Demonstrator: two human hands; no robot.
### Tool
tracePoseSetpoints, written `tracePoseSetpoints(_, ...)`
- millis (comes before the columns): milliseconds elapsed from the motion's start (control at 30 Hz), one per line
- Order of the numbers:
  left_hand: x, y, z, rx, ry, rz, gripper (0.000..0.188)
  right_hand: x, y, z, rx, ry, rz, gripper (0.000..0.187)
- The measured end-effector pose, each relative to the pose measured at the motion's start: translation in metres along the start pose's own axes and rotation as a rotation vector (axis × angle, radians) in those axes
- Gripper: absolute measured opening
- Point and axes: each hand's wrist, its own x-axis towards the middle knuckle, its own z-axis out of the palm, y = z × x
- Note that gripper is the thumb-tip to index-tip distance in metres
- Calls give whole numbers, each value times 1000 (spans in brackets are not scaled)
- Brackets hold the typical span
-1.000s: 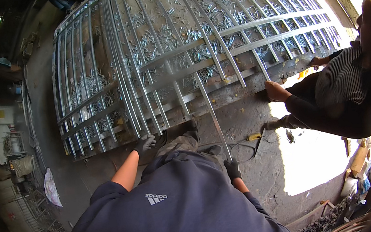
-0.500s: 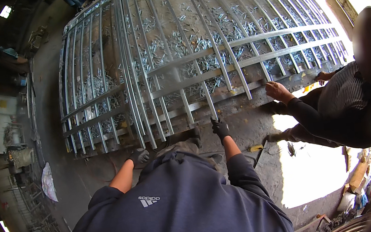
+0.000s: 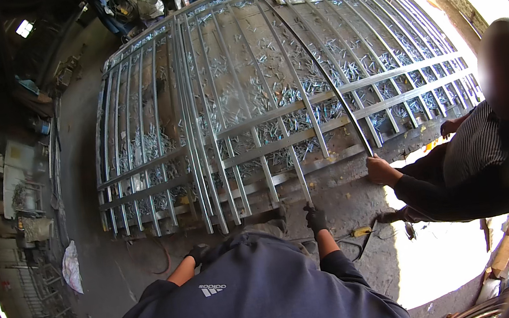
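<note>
My right hand (image 3: 315,217), in a dark glove, is closed on the near end of a long silvery metal bar (image 3: 295,165). That bar runs away over two crosswise metal bars (image 3: 254,154) on a large low table. My left hand (image 3: 199,253), also gloved, is low near the table's front edge beside my body. Its fingers are partly hidden and too dark to make out. At the right, a co-worker's hand (image 3: 384,170) grips the near end of another long bar (image 3: 341,102), which looks darker and curves across the frame.
Many parallel bars form a grid on the table, with small shiny metal pieces (image 3: 155,144) scattered beneath. The co-worker (image 3: 479,157) stands at the right. A cable and yellow-handled tool (image 3: 362,231) lie on the floor. Shelves and clutter (image 3: 22,172) line the left.
The view has shifted, so the table sits lower in it. The co-worker's hand now holds a bar end that it was beside before. My left hand has drawn back toward my body.
</note>
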Motion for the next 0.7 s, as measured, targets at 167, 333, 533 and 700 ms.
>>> tracePoseSetpoints(167,7,-10,-12,-555,51,-68,20,-4,0,2,-58,75,-56,22)
tracePoseSetpoints(333,13,-15,-23,-1689,-254,-565,20,11,20,3,-31,93,-101,20)
tracePoseSetpoints(533,-3,-11,-15,-1423,76,-672,26,15,30,3,-87,127,-180,25)
tracePoseSetpoints(700,-14,-17,-8,-1340,80,-632,28,17,30,4,-246,248,-351,30)
